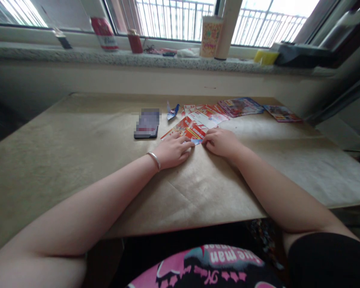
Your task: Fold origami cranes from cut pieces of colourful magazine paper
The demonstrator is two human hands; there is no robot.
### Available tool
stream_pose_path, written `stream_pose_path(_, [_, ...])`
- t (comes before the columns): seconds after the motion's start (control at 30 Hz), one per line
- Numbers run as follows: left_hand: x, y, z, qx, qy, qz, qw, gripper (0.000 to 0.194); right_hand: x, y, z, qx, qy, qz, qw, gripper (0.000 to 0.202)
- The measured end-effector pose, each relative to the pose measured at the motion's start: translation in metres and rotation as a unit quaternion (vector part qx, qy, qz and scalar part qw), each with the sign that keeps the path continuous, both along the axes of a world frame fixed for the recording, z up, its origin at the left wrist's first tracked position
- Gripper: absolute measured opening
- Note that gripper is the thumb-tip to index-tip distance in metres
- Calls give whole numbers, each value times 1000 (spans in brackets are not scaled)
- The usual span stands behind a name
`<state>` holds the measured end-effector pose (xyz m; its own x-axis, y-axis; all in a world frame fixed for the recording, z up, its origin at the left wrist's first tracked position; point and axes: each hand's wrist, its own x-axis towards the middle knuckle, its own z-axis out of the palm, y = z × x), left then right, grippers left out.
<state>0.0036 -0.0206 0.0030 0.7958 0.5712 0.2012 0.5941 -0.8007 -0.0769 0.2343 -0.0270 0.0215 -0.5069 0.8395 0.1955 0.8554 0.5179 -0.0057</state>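
A red and yellow printed flyer lies on the table, its near edge folded to show a strip of pale blue. My left hand, with a silver bangle at the wrist, rests on the flyer's left side, fingers stretched out flat. On the other side, my right hand has its fingers curled in a pinch at the flyer's near right edge. Just beyond the flyer sits a small blue and white folded paper figure. A dark phone lies to the left of my left hand.
More red flyers and a stack of colourful leaflets lie farther back, with another leaflet at right. On the stone windowsill stand a red can, a patterned cup and a yellow item.
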Motion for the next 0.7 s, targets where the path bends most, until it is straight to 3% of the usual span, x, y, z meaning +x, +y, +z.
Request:
stream_pose_path(0.23, [-4,5,5,-16,-20,-17,1000,33,3,0,2,-6,-17,-17,1000,27])
stream_pose_path(0.47, [-25,15,17,-68,-14,-87,994,31,2,0,3,-13,-19,-24,999,26])
stream_pose_path(0.7, [-36,15,26,-79,28,-67,994,36,3,0,3,-19,-16,-19,1000,27])
